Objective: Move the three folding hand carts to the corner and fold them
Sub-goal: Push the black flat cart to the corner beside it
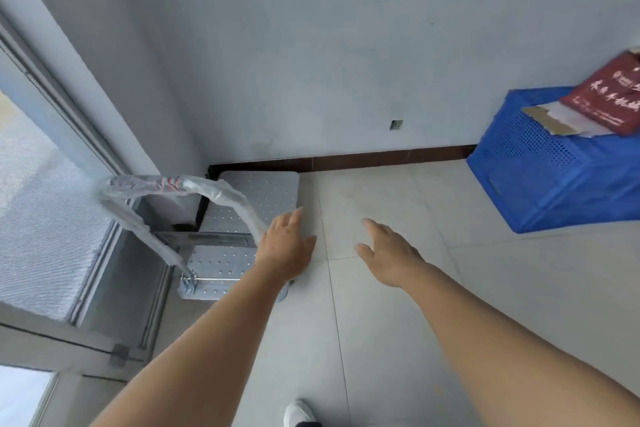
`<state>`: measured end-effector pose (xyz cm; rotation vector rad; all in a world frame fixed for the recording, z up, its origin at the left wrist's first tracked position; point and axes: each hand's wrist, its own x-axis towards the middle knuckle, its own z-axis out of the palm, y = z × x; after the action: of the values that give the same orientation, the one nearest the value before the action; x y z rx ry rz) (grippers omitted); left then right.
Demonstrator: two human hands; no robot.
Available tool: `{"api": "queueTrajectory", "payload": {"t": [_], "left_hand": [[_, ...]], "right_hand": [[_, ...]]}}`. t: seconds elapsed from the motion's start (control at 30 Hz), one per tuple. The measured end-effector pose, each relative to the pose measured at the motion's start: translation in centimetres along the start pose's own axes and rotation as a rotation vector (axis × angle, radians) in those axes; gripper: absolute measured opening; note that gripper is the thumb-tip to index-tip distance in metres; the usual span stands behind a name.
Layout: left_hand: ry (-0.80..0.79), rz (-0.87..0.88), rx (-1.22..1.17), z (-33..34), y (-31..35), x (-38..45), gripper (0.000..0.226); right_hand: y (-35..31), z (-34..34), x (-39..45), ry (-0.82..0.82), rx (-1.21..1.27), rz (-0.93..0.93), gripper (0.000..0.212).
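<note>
While both of our bare arms stretch out over the pale tiled floor (381, 340), a folding hand cart (256, 198) stands in the corner where the grey wall (346, 45) meets the window side, its perforated metal deck flat on the tiles and its far edge close against the dark skirting board (381, 158). Its handle (166, 185), a hoop wrapped in clear plastic film, is raised and leaning, arching above the deck from the hinge at the cart's near end. Our left hand (285, 248) hovers at the cart's right edge, just beside the right leg of the handle, fingers spread loosely and closed on nothing; whether the hand brushes the plastic wrap we cannot tell. Our right hand (389, 253) hangs over bare floor to the right of the cart, well clear of it, palm down with fingers splayed wide and empty. Farther right of the cart, against the same wall, sits a blue perforated crate (530, 177) with a red bag (602, 97) and some cardboard resting on top. Left of the cart runs the window frame (86, 135). Nearer to us than the cart, at the bottom edge, shows the toe of a white shoe (298, 412)
</note>
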<state>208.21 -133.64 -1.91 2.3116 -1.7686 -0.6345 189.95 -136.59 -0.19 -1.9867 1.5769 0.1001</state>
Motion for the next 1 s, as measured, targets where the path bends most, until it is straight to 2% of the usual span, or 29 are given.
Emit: {"api": "queueTrajectory", "payload": {"t": [0.23,0.47,0.8,1.0], "left_hand": [[-0.150,0.273,0.070,5.9,11.6,-8.1,0.062],[-0.264,0.548,0.105,10.5,21.5,-15.1,0.063],[-0.511,0.953,0.235,14.8,34.3,-18.8,0.061],[-0.588,1.168,0.282,16.7,40.3,-21.3,0.060]], "right_hand": [[11.0,-0.8,-12.1,0.125,-0.034,0.168,0.052],[19.8,-0.5,-22.2,0.220,-0.023,0.445,0.056],[26.7,-1.6,-32.7,0.348,0.136,0.812,0.056],[29.5,-2.0,-37.8,0.460,0.211,1.012,0.060]]}}
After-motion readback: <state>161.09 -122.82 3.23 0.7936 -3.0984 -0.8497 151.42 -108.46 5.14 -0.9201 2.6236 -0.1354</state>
